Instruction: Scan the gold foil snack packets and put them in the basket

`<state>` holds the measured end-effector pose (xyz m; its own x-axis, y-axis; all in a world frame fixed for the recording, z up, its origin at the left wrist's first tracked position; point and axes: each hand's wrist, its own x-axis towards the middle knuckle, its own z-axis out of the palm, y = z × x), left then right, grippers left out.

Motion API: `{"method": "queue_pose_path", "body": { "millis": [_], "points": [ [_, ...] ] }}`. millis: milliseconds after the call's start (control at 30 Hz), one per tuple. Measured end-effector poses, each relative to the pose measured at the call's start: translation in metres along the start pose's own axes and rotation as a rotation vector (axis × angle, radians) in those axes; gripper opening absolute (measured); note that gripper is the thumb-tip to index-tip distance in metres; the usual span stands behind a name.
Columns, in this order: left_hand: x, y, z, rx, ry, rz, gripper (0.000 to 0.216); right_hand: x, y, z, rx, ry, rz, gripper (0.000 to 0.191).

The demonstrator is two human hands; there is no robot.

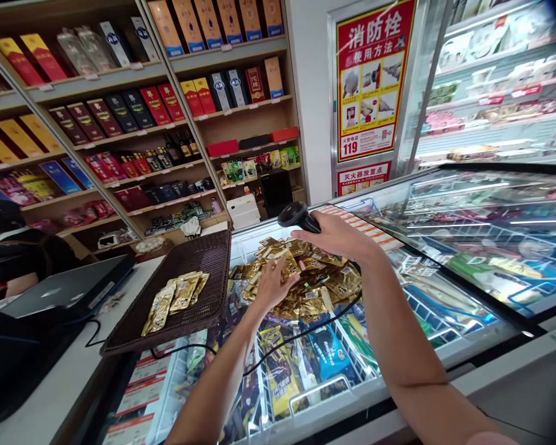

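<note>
My right hand (336, 238) is closed round the handle of a black barcode scanner (296, 216), held over a heap of gold snack packets (306, 278) on the glass lid of a chest freezer (449, 346). The scanner's black cable (301, 334) trails down across the glass. My left hand (271, 285) reaches into the near side of the heap, fingers curled onto one gold packet. To the left, a dark brown wicker tray (208, 259) rests tilted on the counter edge, with several gold packets (173, 300) in it.
A laptop (62, 290) sits on the white counter (50, 389) at left, with another person (13, 253) behind it. Shelves of boxed liquor (134, 105) fill the back wall. A red fire-hydrant poster (370, 80) and a glass-door cooler (500, 80) stand at right.
</note>
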<state>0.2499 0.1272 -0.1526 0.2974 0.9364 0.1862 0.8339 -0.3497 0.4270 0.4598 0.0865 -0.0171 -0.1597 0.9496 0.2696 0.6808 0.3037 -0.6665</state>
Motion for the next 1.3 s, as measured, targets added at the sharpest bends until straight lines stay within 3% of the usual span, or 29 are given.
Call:
{"method": "queue_pose_path", "body": {
  "millis": [100, 200, 267, 433, 633, 800, 1033, 1300],
  "points": [
    [-0.003, -0.001, 0.000, -0.007, -0.119, -0.005, 0.057, -0.001, -0.002, 0.001, 0.001, -0.004, -0.018, 0.048],
    [-0.004, 0.000, -0.009, -0.086, -0.137, 0.042, 0.038, -0.002, -0.003, 0.002, -0.002, -0.007, -0.011, 0.049],
    [-0.004, 0.000, -0.015, -0.128, -0.116, 0.063, 0.032, -0.002, -0.005, 0.002, -0.002, -0.008, -0.007, 0.048],
    [0.000, -0.006, -0.033, -0.260, -0.057, -0.044, 0.081, -0.005, -0.012, 0.002, 0.017, -0.014, -0.010, 0.043],
    [0.000, -0.029, -0.084, -0.367, 0.033, -0.166, 0.037, -0.011, -0.022, 0.002, 0.151, -0.043, -0.066, 0.042],
    [-0.007, -0.051, -0.118, -0.363, 0.233, -0.174, 0.035, -0.016, -0.032, 0.011, 0.342, -0.219, -0.098, 0.042],
    [-0.010, -0.065, -0.128, -0.385, 0.279, -0.149, 0.033, -0.018, -0.040, 0.021, 0.356, -0.321, -0.131, 0.042],
    [-0.013, -0.057, -0.133, -0.392, 0.281, -0.152, 0.034, -0.019, -0.042, 0.023, 0.349, -0.319, -0.129, 0.043]
  ]
}}
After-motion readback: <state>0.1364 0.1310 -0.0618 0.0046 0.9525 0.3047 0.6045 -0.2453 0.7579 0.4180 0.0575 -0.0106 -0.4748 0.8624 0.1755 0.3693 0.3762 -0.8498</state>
